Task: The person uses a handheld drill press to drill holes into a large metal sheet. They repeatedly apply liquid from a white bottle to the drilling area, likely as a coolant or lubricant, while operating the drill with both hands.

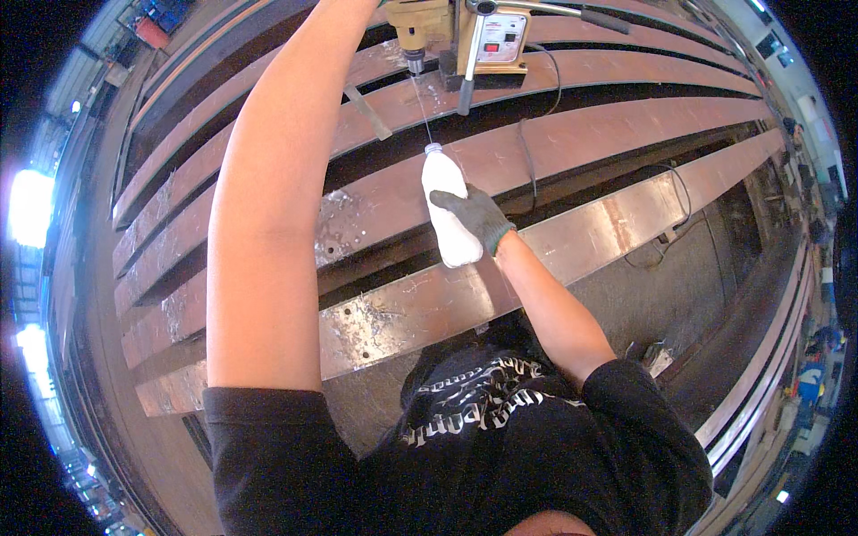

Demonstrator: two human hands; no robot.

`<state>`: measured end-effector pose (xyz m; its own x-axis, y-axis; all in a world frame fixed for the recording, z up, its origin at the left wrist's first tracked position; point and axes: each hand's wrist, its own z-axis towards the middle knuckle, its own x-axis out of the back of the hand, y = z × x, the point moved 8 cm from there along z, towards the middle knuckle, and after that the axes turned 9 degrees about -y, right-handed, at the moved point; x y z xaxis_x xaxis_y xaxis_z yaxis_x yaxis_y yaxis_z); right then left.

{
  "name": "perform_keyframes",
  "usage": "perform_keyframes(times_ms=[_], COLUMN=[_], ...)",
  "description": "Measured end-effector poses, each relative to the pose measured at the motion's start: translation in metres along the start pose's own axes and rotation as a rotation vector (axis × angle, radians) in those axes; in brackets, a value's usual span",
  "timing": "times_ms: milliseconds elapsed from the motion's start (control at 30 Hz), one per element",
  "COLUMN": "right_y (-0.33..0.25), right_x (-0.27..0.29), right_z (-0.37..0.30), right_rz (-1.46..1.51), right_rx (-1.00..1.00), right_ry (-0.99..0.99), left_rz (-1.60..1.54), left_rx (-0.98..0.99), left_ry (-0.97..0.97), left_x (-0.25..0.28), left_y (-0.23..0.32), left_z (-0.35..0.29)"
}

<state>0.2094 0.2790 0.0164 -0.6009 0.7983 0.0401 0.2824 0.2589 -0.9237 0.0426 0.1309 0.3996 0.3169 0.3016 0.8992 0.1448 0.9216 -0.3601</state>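
Observation:
My right hand (pixel 478 217), in a dark grey glove, is wrapped round a white plastic bottle (pixel 451 214). The bottle is tilted, its clear cap end pointing away from me. A thin line, seemingly a jet of liquid, runs from its cap toward the chuck (pixel 415 61) of a yellowish drill machine (pixel 497 43). That machine stands on a steel beam at the top of the view, with a red switch on its panel and levers at its side. My left forearm stretches up beside it, and the hand lies past the upper edge.
Several long reddish-brown steel beams (pixel 617 143) lie side by side with dark gaps between them. Metal shavings (pixel 362 326) and drilled holes mark the nearer ones. A flat metal strip (pixel 368 114) lies across a gap. A black cable (pixel 527 161) trails from the machine over the beams.

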Motion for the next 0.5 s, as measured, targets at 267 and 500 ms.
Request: perform_keyframes(times_ms=[267, 500], right_y=[-0.010, -0.016], right_x=[0.004, 0.016], right_z=[-0.012, -0.024], right_rz=[0.037, 0.095], right_rx=[-0.052, -0.049], right_ry=[-0.013, -0.119], left_rz=[-0.016, 0.045], left_rx=[0.033, 0.077], left_ry=[-0.054, -0.100], left_x=[0.001, 0.001], left_y=[0.002, 0.007], left_z=[0.000, -0.003])
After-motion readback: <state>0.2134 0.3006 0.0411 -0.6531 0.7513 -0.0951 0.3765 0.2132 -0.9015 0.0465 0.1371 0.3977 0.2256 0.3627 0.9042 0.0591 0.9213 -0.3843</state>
